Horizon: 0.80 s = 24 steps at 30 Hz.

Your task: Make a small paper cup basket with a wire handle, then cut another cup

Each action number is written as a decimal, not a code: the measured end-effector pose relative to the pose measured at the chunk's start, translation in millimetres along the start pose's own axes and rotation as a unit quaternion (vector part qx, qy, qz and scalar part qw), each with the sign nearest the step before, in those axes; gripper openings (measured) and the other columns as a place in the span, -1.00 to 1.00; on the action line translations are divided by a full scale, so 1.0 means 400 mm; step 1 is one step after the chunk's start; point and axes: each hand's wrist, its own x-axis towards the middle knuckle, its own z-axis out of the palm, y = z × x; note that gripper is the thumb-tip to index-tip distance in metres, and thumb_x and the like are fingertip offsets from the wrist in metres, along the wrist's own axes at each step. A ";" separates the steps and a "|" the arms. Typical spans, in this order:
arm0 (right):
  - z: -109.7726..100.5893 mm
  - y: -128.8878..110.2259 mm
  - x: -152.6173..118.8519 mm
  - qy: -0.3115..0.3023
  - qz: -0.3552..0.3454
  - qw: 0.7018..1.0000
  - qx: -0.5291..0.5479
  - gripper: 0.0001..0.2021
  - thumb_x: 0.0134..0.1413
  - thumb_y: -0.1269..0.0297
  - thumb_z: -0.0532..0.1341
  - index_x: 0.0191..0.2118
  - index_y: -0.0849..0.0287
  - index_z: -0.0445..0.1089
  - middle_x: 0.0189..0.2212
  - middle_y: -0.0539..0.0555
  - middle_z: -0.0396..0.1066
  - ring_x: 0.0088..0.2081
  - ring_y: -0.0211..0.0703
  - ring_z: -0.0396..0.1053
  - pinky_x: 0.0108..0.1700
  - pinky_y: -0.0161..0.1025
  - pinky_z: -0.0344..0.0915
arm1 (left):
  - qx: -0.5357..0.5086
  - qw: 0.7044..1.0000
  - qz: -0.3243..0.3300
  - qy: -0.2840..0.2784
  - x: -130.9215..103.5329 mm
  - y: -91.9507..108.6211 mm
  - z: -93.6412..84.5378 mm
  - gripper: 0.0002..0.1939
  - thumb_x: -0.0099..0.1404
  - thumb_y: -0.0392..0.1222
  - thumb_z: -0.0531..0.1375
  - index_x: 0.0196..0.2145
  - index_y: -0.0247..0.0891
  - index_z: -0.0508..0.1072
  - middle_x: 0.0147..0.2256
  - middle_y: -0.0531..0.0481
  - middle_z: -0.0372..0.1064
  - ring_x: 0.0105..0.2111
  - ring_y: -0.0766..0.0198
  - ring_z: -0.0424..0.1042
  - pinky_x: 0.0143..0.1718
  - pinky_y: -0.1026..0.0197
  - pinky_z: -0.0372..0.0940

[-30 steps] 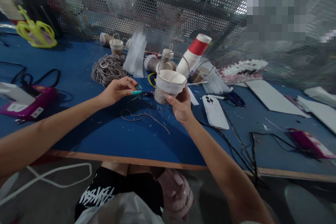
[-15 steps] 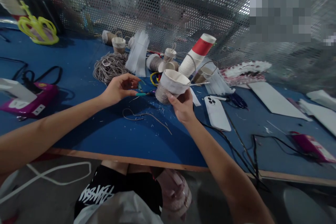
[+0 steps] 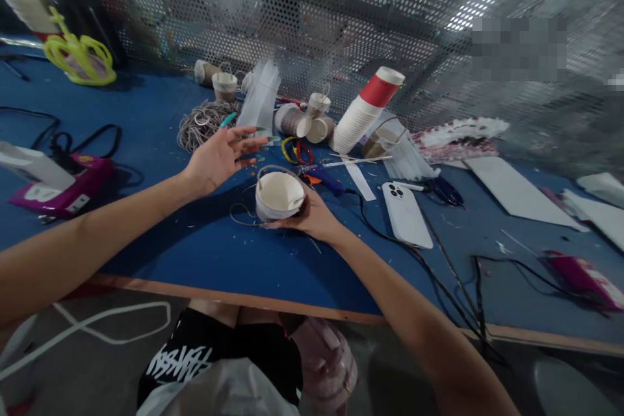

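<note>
Nearer the blue table's front edge [image 3: 219, 292] and further left comes the cup [image 3: 279, 194], gripped by the right hand [image 3: 318, 216]; the left hand [image 3: 210, 161] has opened, fingers spread, apart from it. Pale band [image 3: 268, 213] and cord handle [image 3: 267, 168] look in place; whether they're fixed, I can't tell.
</note>
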 end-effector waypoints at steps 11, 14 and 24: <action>-0.111 -0.038 0.009 -0.054 0.055 0.997 0.020 -0.05 -0.52 -0.03 0.53 0.14 0.05 0.27 0.21 0.20 0.26 0.23 0.08 0.24 0.28 0.05 0.15 | -0.009 0.998 -0.040 -0.041 -0.007 0.005 0.008 -0.20 0.32 0.39 -0.25 0.07 -0.28 0.38 0.10 -0.22 0.38 0.18 -0.04 0.29 0.08 -0.09 0.29; -0.140 -0.070 0.022 0.045 0.041 0.998 0.016 -0.43 -0.06 -0.21 0.27 -0.02 0.08 0.42 0.02 0.18 0.44 0.06 0.00 0.41 0.16 0.05 0.32 | -0.026 0.998 -0.042 -0.043 -0.007 0.004 0.009 -0.19 0.31 0.39 -0.25 0.07 -0.29 0.38 0.11 -0.23 0.37 0.19 -0.05 0.28 0.09 -0.09 0.27; -0.094 -0.129 0.156 0.032 0.034 0.995 -0.088 -0.72 -0.05 0.14 0.34 -0.22 0.17 0.54 -0.29 0.09 0.57 -0.21 -0.13 0.52 0.02 -0.02 0.41 | -0.015 0.998 -0.035 -0.058 0.000 -0.003 0.008 -0.20 0.27 0.42 -0.19 0.04 -0.27 0.39 0.10 -0.22 0.39 0.20 -0.07 0.26 0.15 -0.15 0.17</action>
